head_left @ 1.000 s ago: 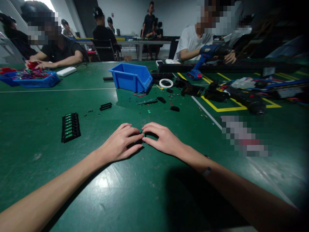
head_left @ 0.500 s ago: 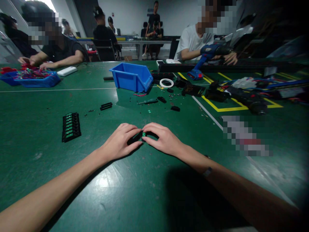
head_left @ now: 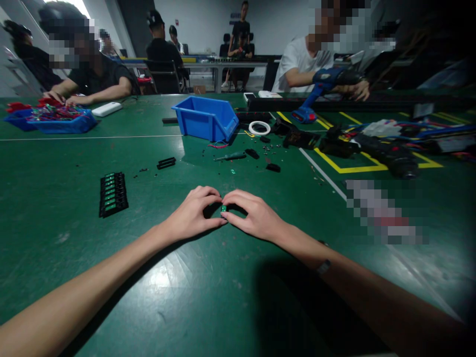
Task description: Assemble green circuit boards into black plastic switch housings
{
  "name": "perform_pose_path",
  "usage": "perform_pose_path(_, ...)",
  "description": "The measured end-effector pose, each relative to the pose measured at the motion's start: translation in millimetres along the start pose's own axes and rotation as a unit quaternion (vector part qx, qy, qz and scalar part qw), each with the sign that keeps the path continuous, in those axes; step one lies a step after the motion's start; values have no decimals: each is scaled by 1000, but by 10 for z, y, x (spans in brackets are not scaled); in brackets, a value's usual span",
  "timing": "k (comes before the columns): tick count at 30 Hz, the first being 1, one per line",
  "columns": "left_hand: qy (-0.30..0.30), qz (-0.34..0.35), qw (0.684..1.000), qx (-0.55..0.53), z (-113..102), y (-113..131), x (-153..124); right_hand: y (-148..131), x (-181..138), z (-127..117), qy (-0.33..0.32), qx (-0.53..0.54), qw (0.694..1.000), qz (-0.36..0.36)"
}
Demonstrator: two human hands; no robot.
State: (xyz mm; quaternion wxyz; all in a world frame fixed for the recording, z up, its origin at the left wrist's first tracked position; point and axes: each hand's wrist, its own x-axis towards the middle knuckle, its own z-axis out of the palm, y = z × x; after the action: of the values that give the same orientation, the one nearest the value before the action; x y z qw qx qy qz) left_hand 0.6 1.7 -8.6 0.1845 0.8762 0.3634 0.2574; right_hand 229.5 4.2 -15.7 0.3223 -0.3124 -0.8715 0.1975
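Between my hands, low over the green table (head_left: pixel 193 307), is a small black part with a green circuit board (head_left: pixel 223 208) on it. My left hand (head_left: pixel 195 213) pinches its left side, thumb and fingertips curled in. From the other side my right hand (head_left: pixel 256 215) grips it the same way, and the fingertips of both hands almost meet. Fingers cover most of the part. To the left lies a row of several similar black pieces with green boards (head_left: pixel 113 194), set side by side. Two empty-looking black frames (head_left: pixel 166 163) rest beyond my left hand.
Beyond my hands are a blue bin (head_left: pixel 206 119), a screwdriver (head_left: pixel 230 156), a white tape ring (head_left: pixel 259 128) and scattered small parts. A blue power drill (head_left: pixel 310 99) stands at the back right near a co-worker. Blue trays of wires (head_left: pixel 61 119) sit at the far left.
The whole view has shifted slightly. Both hands keep their grip on the small part, with only a slight shift of the left fingers.
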Motion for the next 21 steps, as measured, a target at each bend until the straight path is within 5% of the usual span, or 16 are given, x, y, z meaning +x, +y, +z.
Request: perform_pose_path(21,12,-9,1000,-11,65,5,-20,13,1,-8,-9,-2,1000,-5)
